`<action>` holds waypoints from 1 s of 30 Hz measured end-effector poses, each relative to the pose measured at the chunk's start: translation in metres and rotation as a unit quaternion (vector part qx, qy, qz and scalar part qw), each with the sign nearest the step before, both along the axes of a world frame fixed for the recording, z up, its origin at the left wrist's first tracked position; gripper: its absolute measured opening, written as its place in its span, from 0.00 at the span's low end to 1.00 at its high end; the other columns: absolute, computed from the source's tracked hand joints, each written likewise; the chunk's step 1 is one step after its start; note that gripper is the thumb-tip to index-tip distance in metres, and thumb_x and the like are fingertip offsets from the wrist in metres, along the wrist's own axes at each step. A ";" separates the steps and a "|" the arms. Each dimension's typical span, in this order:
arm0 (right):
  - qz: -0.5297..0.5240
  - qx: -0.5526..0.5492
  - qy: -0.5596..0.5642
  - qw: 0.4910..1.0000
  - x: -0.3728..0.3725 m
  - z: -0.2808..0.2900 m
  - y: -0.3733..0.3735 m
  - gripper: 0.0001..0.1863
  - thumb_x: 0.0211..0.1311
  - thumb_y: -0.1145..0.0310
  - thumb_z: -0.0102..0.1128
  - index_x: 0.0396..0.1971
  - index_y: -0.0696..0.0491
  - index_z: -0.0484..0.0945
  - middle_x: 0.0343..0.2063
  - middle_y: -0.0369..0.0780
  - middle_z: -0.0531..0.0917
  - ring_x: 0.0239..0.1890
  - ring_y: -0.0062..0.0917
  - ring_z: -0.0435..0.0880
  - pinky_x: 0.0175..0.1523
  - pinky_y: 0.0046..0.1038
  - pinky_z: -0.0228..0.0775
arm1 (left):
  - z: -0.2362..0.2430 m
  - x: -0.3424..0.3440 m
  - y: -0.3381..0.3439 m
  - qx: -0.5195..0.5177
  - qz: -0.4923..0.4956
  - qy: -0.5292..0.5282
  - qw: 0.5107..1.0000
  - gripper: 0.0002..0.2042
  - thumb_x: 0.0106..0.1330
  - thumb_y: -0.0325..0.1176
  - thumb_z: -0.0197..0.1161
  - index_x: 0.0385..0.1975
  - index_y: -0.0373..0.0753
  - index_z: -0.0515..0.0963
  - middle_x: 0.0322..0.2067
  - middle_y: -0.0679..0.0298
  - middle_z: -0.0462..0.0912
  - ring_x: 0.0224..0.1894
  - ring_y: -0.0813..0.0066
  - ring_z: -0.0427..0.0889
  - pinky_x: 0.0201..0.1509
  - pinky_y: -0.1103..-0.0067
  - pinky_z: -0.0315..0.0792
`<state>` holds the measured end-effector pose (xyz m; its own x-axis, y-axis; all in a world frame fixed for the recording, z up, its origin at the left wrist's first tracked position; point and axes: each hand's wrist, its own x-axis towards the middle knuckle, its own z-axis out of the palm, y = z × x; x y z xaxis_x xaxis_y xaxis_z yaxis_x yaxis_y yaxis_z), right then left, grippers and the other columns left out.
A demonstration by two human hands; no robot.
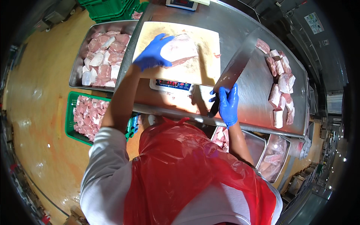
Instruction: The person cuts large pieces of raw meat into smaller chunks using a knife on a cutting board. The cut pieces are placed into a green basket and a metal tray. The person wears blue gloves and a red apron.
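Observation:
On a pale cutting board lies a slab of raw meat, with white fat on top and a pink cut face toward me. My left hand, in a blue glove, grips the slab's left end, thumb and fingers spread across it. Gloved in blue too, my right hand is closed round the dark handle of a large knife. The wide blade points away and to the right, apart from the meat and tilted over the steel table. Shadows of knife and hand fall across the board.
A digital scale sits at the board's near edge. Several meat blocks lie at the table's right. To the left are a steel tub of meat pieces and a green crate of trimmings. Steel pans stand below the near edge.

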<state>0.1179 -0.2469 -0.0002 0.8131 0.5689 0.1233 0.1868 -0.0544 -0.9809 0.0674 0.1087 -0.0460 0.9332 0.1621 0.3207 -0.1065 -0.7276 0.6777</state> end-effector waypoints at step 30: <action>0.299 -0.498 -0.489 0.651 0.131 0.018 -0.047 0.14 0.66 0.71 0.55 0.48 0.52 0.65 0.33 0.52 0.77 0.27 0.53 0.81 0.29 0.49 0.74 | -0.051 -0.072 -0.116 -0.157 0.413 -0.206 0.873 0.07 0.60 0.26 0.66 0.37 0.38 0.80 0.35 0.55 0.81 0.31 0.61 0.83 0.37 0.70 0.79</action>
<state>0.2492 -0.2935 0.0176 0.2185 0.9414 -0.2571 0.9753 -0.2021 0.0888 -0.0042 -0.0077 -0.0968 0.2735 0.8654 0.4199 0.0848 -0.4566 0.8856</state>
